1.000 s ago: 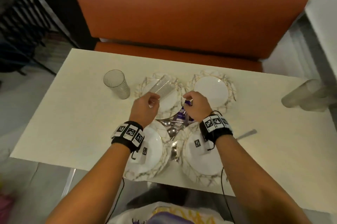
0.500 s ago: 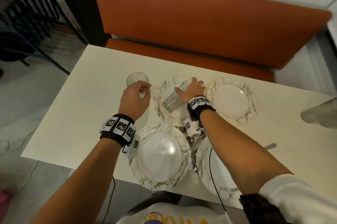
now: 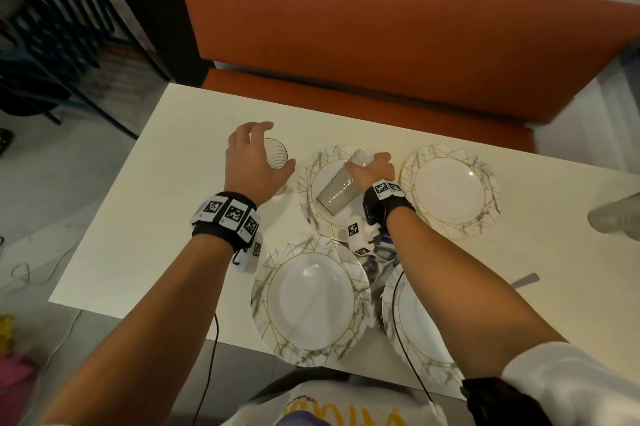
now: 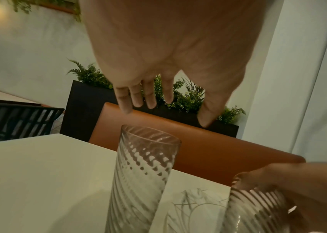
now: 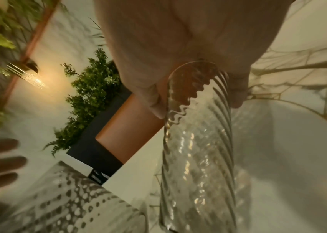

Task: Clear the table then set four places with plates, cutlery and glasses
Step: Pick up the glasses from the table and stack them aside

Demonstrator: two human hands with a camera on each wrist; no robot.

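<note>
A ribbed glass [image 3: 278, 158] [image 4: 144, 173] stands upright on the cream table [image 3: 156, 217], left of the plates. My left hand [image 3: 273, 145] [image 4: 170, 113] hovers just above its rim, fingers spread, holding nothing. A second ribbed glass [image 3: 337, 193] [image 5: 198, 141] lies tilted on the far-left plate [image 3: 311, 217], and my right hand [image 3: 370, 165] [image 5: 197, 100] grips it near one end. Three more marbled plates are out: far right [image 3: 450, 190], near left [image 3: 311, 297], and near right [image 3: 408, 321], partly under my right arm.
Spoons [image 3: 372, 268] and a purple packet [image 3: 386, 242] lie between the plates. A cutlery handle [image 3: 524, 280] shows right of my forearm. More glasses [image 3: 613, 217] sit at the right edge. An orange bench [image 3: 381, 44] runs behind the table, and a dark chair [image 3: 52, 61] stands at the left.
My left hand moved from the tilted glass to the upright one and now is spread above it. My right hand left the purple packet and took hold of the tilted glass.
</note>
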